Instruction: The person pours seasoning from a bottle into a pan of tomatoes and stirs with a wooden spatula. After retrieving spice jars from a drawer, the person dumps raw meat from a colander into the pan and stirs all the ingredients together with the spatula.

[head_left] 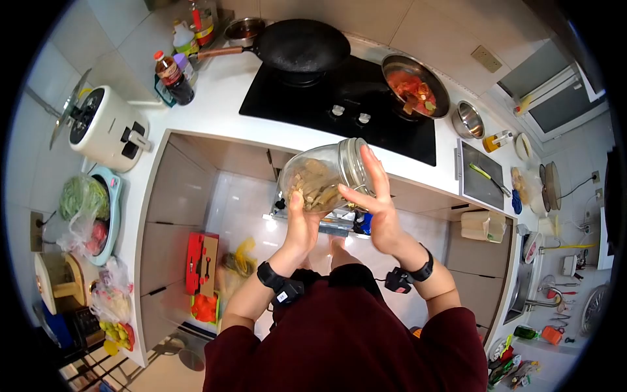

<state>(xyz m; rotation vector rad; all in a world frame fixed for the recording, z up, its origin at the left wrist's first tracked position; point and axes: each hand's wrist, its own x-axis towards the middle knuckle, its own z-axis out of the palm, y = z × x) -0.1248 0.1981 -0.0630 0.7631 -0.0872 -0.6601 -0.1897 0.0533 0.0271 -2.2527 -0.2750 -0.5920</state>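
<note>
A clear glass jar [317, 184] with brown dried pieces inside is tilted on its side in front of me, its mouth end toward the right. My left hand [302, 227] is wrapped under the jar's lower body, thumb against the glass. At the other end, my right hand [384, 215] spans the glass lid [356, 163], with one finger reaching up along it and another pressed lower near the rim. A wire clasp shows partly by the lower rim; the rest is hidden behind my fingers.
On the black cooktop [274, 98] stand a black wok [304, 46] and a pan [418, 85] of red food. Sauce bottles [173, 78] and an air fryer [111, 127] are to the left. A cutting board [480, 173] with a green stalk and knife lies right. An open drawer shows below the jar.
</note>
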